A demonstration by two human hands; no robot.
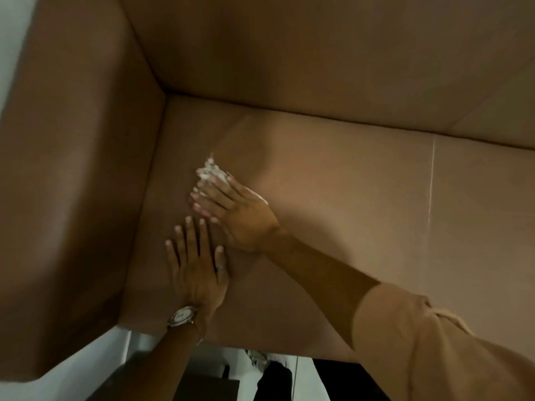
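Note:
A brown padded seat (362,204) fills the middle of the view, with an armrest (66,169) at the left and a backrest (318,53) behind. My left hand (197,264) lies flat on the seat with straight, spread fingers; it wears a wristwatch and a ring. Just above it, my right hand (231,209) presses a crumpled white tissue (210,170) onto the seat near the armrest corner. Most of the tissue is hidden under its fingers and palm; a white edge shows at the far side of the hand.
A thin pale seam line (431,180) runs down the seat at the right. Below the seat's front edge lie a pale floor (139,345), a dark object (208,386) and a person's dark clothing (275,380).

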